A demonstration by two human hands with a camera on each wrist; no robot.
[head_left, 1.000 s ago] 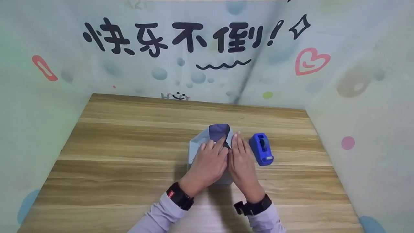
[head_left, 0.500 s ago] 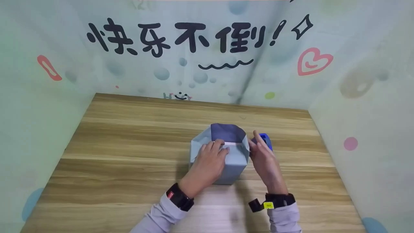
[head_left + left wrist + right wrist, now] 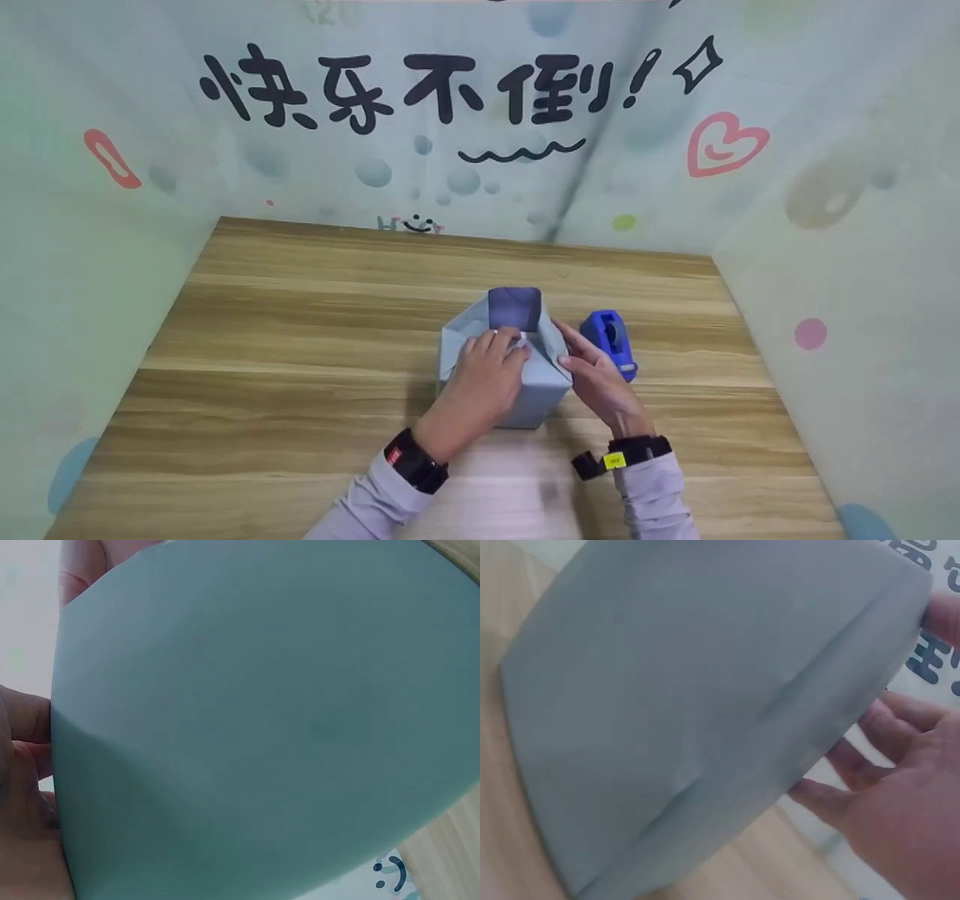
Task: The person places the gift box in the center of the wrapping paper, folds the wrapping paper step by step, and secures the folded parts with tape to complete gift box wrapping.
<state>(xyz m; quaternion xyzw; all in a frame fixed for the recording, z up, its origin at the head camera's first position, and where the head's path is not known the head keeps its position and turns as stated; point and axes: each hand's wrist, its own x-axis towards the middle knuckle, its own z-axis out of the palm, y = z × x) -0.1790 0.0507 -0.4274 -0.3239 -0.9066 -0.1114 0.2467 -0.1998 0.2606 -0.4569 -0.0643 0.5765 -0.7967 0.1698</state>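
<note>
A box wrapped in pale blue-grey wrapping paper (image 3: 536, 397) stands on the table, its far flap upright and showing a dark purple-blue inner side. My left hand (image 3: 484, 386) presses down on the top with bent fingertips, holding the near flap against it. At the right edge, my right hand (image 3: 604, 379) pinches the side flap (image 3: 553, 345), thumb in front and fingers behind, and the flap leans inward. In the right wrist view, the right fingers (image 3: 900, 727) lie along a crease in the paper. The paper's side fills most of the left wrist view.
A blue tape dispenser (image 3: 611, 341) stands just right of the box, close behind the right hand. The wood-grain table (image 3: 300, 322) is bordered by printed cloth walls (image 3: 480, 180) at the back and sides.
My right hand first moved right off the top and the side flap sprang outward. Now it grips that flap and has tilted it inward. The left hand stays on top.
</note>
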